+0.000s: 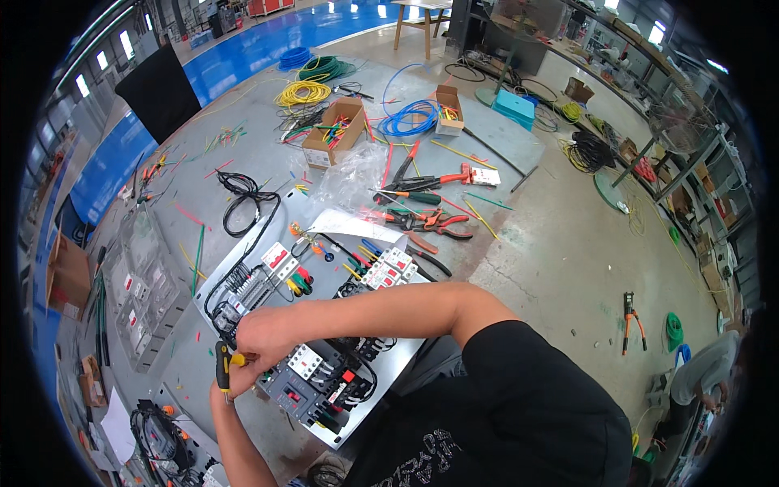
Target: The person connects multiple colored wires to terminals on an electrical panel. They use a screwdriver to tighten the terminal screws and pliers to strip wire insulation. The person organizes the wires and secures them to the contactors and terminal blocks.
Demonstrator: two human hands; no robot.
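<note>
— Yellow-and-black screwdriver [222, 364], lower left of the frame: where does it lie from the hands?

— Inside them. The left hand [227, 381] is wrapped round the handle from below, and the right hand [264, 337] is closed over it from above, so both hands are together.

— Its long axis?

— Handle roughly upright in the picture; I cannot see the tip. The contactors [312, 381] on the grey mounting panel [369, 418] sit just right of the hands, nearest the right hand.

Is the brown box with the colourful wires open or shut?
Open: the cardboard box has its flaps up, with coloured wire pieces showing inside.
</note>
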